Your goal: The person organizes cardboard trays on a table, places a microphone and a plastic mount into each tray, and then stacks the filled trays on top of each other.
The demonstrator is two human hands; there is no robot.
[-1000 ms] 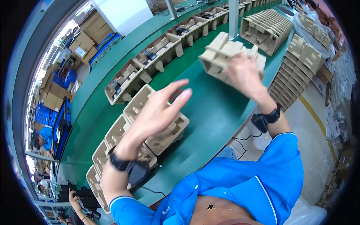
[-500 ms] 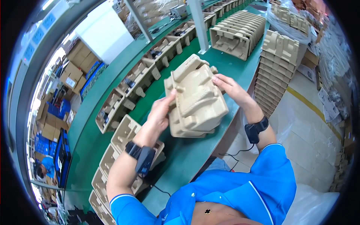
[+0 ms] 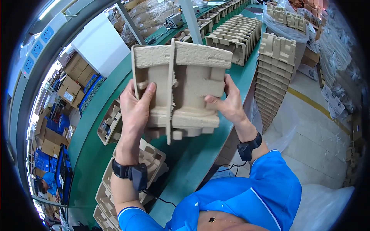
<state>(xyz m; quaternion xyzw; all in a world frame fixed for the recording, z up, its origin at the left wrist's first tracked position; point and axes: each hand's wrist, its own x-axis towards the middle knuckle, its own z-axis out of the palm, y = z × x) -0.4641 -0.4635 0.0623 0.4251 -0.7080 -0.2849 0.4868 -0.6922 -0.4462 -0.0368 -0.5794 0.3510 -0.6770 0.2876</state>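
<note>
Raised in front of me over the bench is a beige moulded pulp tray (image 3: 192, 86), its long sides upright. A ragged rim runs down its middle and another rim lies along its left side; whether two trays are nested here I cannot tell. My left hand (image 3: 134, 107) grips the left side, thumb on the near face and fingers hidden behind. My right hand (image 3: 230, 103) clasps the right side, thumb pressed on the near face. Below my left wrist stand more pulp trays (image 3: 152, 156) on the green bench.
A row of nested trays (image 3: 239, 32) lies along the far right of the bench. Beside the bench rises a tall stack of trays (image 3: 275, 65). A filled tray (image 3: 110, 125) sits left of my left hand. A grey post (image 3: 190, 21) stands ahead.
Both hands have turned the pulp tray so a ribbed side faces me, and brought it up and closer. My left hand has shifted left with it.
</note>
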